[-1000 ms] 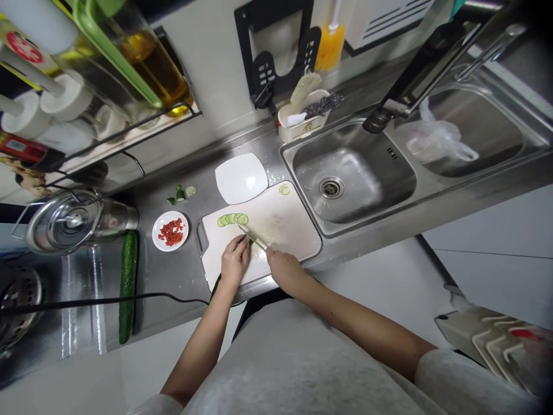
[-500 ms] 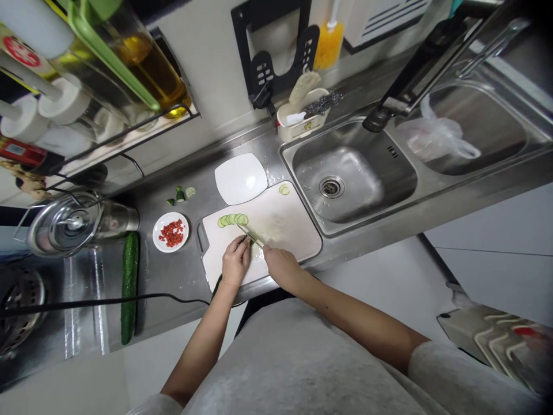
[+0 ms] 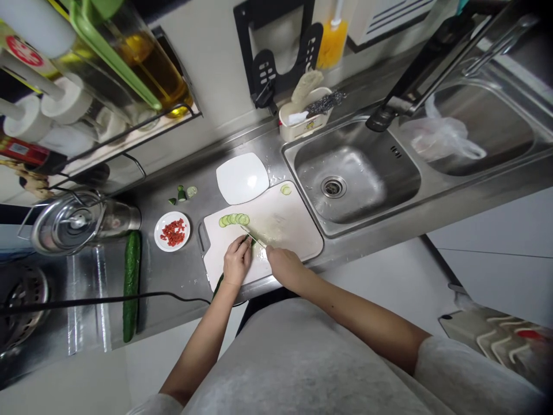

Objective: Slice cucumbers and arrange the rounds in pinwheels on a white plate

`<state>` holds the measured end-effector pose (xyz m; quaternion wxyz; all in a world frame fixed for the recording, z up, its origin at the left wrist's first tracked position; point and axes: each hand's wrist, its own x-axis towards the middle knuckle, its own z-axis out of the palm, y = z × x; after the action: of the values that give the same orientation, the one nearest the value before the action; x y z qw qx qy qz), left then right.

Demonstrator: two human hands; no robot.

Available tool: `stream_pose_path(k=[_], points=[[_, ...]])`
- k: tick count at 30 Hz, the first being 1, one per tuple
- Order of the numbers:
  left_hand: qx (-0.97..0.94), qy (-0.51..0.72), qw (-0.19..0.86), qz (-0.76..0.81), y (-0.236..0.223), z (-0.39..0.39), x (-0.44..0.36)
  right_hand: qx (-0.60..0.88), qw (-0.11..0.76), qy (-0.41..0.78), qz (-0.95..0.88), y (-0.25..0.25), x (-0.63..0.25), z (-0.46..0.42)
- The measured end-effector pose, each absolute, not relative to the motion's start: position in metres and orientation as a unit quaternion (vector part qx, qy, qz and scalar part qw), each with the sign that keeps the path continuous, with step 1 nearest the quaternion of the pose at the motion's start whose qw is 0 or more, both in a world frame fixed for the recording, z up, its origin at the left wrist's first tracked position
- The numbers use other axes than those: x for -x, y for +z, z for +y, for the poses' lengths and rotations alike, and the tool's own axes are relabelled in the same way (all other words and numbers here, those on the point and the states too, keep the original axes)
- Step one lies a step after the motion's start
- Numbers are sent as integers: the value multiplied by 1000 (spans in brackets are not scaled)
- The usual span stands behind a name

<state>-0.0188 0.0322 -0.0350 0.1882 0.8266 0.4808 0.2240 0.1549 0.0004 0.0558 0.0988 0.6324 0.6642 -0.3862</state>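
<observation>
My right hand [image 3: 285,266] is closed around the handle of a knife [image 3: 254,236], whose blade points away and to the left over the white cutting board [image 3: 302,230]. Close beside the blade, my left hand [image 3: 237,262] is closed on a cucumber [image 3: 218,285], mostly hidden under the fingers and wrist, with its dark green end showing by the board's lower left edge. A row of overlapping cucumber slices [image 3: 234,219] lies just beyond the knife tip. More thin slices [image 3: 286,189] rest at the board's far right corner.
A white square plate [image 3: 242,177] stands behind the board. To the left are a small dish [image 3: 172,246] of chopped red pieces, cucumber ends [image 3: 181,193] and a whole cucumber [image 3: 131,288]. The sink [image 3: 367,196] adjoins on the right. A black cable [image 3: 108,299] crosses at left.
The view has shifted slightly, so everything sits a little further right. Both hands keep their grip on the cucumber and knife, with hardly any motion over the board.
</observation>
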Motion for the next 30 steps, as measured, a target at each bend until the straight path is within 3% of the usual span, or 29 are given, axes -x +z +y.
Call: stream_pose_path(k=[30], points=[[-817, 227, 196, 492, -37, 31, 18, -629, 103, -377, 672, 43, -155, 2]])
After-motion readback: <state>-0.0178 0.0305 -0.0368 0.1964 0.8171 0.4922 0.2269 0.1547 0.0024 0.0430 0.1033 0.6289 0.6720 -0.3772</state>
